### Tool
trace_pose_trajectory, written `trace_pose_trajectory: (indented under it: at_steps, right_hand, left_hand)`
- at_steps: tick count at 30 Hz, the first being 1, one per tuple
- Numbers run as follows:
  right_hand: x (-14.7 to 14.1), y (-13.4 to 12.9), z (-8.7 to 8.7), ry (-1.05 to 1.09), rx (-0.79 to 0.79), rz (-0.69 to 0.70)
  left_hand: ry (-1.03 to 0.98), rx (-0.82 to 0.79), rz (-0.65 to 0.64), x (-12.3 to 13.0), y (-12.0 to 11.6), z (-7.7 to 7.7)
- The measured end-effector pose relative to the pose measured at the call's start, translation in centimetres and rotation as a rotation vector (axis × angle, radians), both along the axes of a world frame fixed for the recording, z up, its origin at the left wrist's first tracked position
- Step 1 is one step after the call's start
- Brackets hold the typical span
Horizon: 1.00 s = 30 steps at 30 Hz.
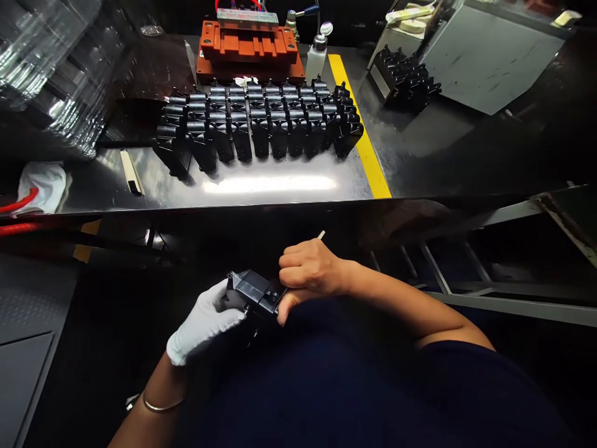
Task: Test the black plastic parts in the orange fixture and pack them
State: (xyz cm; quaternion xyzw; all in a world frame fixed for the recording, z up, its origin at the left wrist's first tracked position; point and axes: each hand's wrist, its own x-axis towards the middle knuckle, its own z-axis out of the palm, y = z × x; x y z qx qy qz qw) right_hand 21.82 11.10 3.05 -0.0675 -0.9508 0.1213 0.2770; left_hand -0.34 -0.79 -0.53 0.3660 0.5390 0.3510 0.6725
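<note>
Head view is looking down on a white-gloved left hand (205, 320) and a bare right hand (310, 274), both gripping a black moulded plastic housing (254, 292) at about 6 o'clock in the frame, just above the person's dark top (298, 379). The left hand is closed around one end of the housing, cupping it, while the right hand is curling over the other end with its thumb pressing underneath; neither hand is open. A thin pale stick (321, 234) is poking out past the right hand's knuckles, though I cannot tell whether those fingers are pinching it. A metal bangle (163, 403) is circling the left wrist. Farther out, the edge of a dark glossy counter (280, 183) is running across the view, with a pale slim tool (130, 171) lying on it at 10 o'clock and a white cloth (40, 186) with red tubing lying at 9 o'clock. Rows of matching black housings (256, 121) are standing at 12 o'clock, beside a yellow tape strip (361, 130). Beyond them, an orange-red fixture (249, 46) and a plastic dispensing bottle (319, 59) are sitting, while more black housings (403, 78) are resting at 1 o'clock near a grey metal panel (489, 56).
</note>
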Motion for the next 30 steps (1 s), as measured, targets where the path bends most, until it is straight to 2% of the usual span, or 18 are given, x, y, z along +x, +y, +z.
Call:
trace_pose_trajectory:
  at_steps: [11, 18, 22, 27, 28, 30]
  right_hand:
    - [-0.5, 0.0, 0.0, 0.023, -0.016, -0.028]
    - [-0.6, -0.2, -0.1, -0.046, -0.147, -0.072]
    - [-0.2, -0.2, -0.3, -0.130, -0.311, -0.041]
    - [1.0, 0.0, 0.0, -0.169, -0.658, 0.191]
    - [1.1, 0.0, 0.2, -0.146, -0.738, 0.181]
    - [1.0, -0.2, 0.5, -0.120, -0.884, 0.062]
  left_hand:
    - [-0.047, 0.042, 0.066, 0.7, 0.7, 0.7]
    - [-0.022, 0.050, 0.067, 0.6, 0.8, 0.8]
    - [-0.014, 0.052, 0.056, 0.4, 0.7, 0.3]
    - [-0.012, -0.014, 0.045, 0.0, 0.5, 0.6]
    - [0.003, -0.020, 0.044, 0.0, 0.6, 0.9]
    - [0.063, -0.011, 0.030, 0.1, 1.0, 1.6]
